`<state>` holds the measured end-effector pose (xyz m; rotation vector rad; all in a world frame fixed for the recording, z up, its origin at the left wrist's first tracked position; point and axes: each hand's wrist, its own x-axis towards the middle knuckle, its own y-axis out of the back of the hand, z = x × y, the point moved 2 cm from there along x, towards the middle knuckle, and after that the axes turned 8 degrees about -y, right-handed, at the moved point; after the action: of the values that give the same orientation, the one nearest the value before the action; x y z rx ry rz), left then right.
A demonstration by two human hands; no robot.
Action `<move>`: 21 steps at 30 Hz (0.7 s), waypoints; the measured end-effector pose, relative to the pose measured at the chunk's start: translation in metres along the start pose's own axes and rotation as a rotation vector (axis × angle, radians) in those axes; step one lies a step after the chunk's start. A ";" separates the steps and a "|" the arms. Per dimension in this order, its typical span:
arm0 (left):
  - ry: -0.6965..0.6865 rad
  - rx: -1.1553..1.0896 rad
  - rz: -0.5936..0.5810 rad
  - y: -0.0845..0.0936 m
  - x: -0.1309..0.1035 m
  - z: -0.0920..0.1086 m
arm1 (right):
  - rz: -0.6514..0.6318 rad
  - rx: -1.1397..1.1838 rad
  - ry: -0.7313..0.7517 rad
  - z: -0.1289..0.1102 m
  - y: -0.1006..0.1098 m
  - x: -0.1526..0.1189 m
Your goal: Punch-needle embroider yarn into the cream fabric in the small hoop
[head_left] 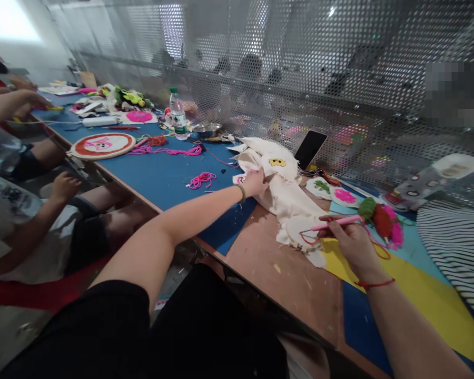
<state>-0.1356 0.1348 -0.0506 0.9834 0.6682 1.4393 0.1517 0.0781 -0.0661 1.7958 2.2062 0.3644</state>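
Observation:
My right hand point(355, 247) grips a pink punch needle point(342, 221), its thin metal tip pointing left. Orange-red yarn point(308, 241) loops from the tip over a cream cloth scrap point(298, 227). My left hand point(255, 183) reaches across to a crumpled pile of cream cloth point(286, 192), its fingers closed on the fabric; the fingertips are partly hidden. A yellow punched patch point(277, 162) shows on the cloth just beyond that hand. Close to my right hand lie balls of green yarn point(366, 208), rust-red yarn point(381, 221) and pink yarn point(395, 227).
A water bottle point(177, 116), a metal bowl point(207, 129) and an embroidery hoop point(102, 145) stand or lie leftward. Pink yarn point(202, 180) lies on the blue tabletop. A phone point(311, 148) leans against the perforated metal screen point(229, 63). Other people sit at the left.

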 end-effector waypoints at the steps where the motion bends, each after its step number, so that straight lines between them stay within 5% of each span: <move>1: -0.018 0.045 0.009 -0.006 -0.002 0.007 | 0.003 -0.008 0.004 0.001 0.001 0.001; 10: -0.221 0.264 -0.067 -0.036 -0.029 0.033 | 0.011 -0.015 0.008 -0.003 0.000 0.000; 17: -0.279 0.248 -0.016 -0.027 -0.028 0.030 | 0.016 0.013 0.008 -0.005 0.000 0.000; 21: -0.246 0.145 0.054 -0.005 -0.012 0.019 | -0.005 0.028 0.032 -0.007 -0.001 -0.001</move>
<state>-0.1172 0.1210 -0.0484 1.2774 0.5738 1.3027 0.1484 0.0764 -0.0597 1.8112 2.2482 0.3653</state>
